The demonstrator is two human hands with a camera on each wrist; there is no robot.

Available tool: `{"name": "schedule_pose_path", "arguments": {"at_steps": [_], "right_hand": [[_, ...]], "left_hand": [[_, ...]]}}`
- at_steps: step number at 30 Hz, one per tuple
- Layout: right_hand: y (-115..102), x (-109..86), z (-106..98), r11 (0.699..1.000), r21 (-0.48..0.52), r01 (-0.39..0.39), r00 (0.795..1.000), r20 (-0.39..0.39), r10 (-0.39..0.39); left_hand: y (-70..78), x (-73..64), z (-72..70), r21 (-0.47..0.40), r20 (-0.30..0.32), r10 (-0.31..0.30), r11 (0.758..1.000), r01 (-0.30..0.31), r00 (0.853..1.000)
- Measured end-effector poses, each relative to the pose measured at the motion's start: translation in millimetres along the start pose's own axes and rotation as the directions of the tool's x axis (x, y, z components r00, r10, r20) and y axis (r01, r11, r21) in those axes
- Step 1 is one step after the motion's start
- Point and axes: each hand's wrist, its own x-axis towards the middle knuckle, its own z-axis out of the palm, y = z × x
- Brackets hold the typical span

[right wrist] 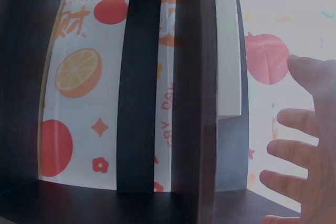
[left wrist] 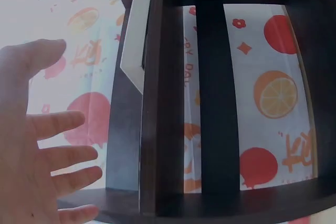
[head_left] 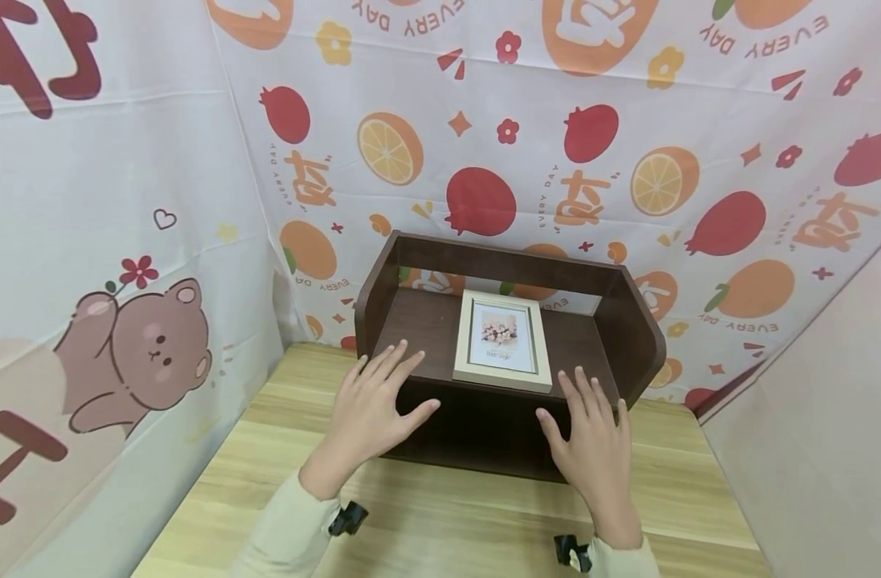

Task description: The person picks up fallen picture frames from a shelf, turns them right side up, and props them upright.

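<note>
A cream picture frame (head_left: 501, 341) with a flower picture lies flat on the upper board of a dark brown desktop shelf (head_left: 426, 321). To the left of the frame, my left hand (head_left: 371, 405) is held out with fingers spread, holding nothing. My right hand (head_left: 592, 437) is spread the same way at the shelf's front right, also holding nothing. Both wrist views show an edge of the frame (left wrist: 137, 35) on the board, apart from the left hand (left wrist: 52, 145) and the right hand (right wrist: 299, 145). Whether either hand touches the shelf cannot be told.
The shelf stands on a light wood table (head_left: 426, 514) against a fruit-printed cloth (head_left: 484, 120). A cloth with a bear print (head_left: 152, 353) hangs on the left, and a plain pale wall (head_left: 816, 449) rises on the right. Below the board is an open compartment (left wrist: 218, 98).
</note>
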Motion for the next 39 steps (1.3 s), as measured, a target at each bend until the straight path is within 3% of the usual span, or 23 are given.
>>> {"name": "schedule_pose_path", "arguments": {"at_steps": [5, 11, 18, 28, 33, 39], "right_hand": [[3, 22.0, -1, 0.997, 0.053, -0.050, 0.995, 0.086, 0.045], [8, 41.3, 4, 0.987, 0.097, -0.131, 0.971, 0.215, 0.108], [14, 54.1, 17, 0.976, 0.131, -0.174, 0.943, 0.306, 0.127], [20, 63.4, 30, 0.966, 0.189, -0.176, 0.925, 0.366, 0.097], [23, 68.0, 35, 0.937, 0.247, -0.247, 0.895, 0.429, 0.123], [31, 79.3, 36, 0.889, 0.309, -0.338, 0.846, 0.514, 0.143]], "left_hand": [[5.9, 29.6, 1.7, -0.108, 0.025, -0.026, 0.994, 0.029, 0.999], [12.6, 51.9, 10.7, -0.167, 0.123, -0.078, 0.981, 0.098, 0.989], [16.0, 60.9, 27.1, -0.212, 0.238, -0.148, 0.957, 0.200, 0.960], [13.5, 73.2, 43.0, -0.265, 0.286, -0.163, 0.934, 0.242, 0.944], [7.9, 74.3, 50.3, -0.293, 0.311, -0.181, 0.915, 0.276, 0.933], [2.9, 81.5, 49.1, -0.364, 0.370, -0.178, 0.875, 0.319, 0.912]]}}
